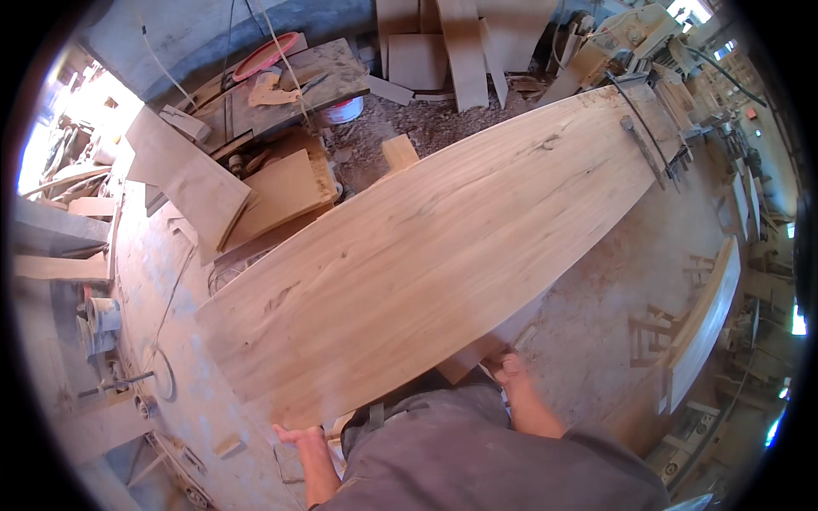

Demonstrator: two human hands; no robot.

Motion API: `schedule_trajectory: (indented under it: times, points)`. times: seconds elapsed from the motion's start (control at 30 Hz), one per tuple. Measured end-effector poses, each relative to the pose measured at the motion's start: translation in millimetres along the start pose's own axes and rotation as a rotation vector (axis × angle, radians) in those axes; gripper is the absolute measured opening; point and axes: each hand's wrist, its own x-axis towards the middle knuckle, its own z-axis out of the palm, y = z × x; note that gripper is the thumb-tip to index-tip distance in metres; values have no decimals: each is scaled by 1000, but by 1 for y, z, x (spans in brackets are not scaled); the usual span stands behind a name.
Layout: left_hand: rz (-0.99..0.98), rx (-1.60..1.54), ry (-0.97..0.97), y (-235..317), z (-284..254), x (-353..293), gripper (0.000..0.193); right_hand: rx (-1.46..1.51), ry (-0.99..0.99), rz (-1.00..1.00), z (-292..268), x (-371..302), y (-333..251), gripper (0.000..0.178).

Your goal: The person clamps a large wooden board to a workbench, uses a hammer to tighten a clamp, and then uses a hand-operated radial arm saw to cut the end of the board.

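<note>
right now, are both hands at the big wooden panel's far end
No, the left hand is at the near corner of the big wooden panel and the right hand at its near edge.

No readable text, brands, numbers or signs anywhere. White-and-blue tub at 11 o'clock: coloured marking on its side, too small to read.

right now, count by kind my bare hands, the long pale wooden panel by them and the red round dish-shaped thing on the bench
Bare hands: 2 (left hand, right hand)
Long pale wooden panel: 1
Red round dish-shaped thing: 1
Total: 4
</note>
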Motion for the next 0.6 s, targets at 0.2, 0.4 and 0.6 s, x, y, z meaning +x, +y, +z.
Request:
schedule_trajectory:
  times: [0.2, 0.4, 0.6]
  points:
    - [-28, 75, -84, 13, -2, 2, 74, -39, 83, -14, 22, -33, 9, 63]
    - [6, 92, -97, 24, -25, 27, 74, -66, 73, 15, 21, -48, 14, 68]
    - [-41, 126, -187, 25, -21, 26, 74, -142, 90, 76, 42, -44, 15, 79]
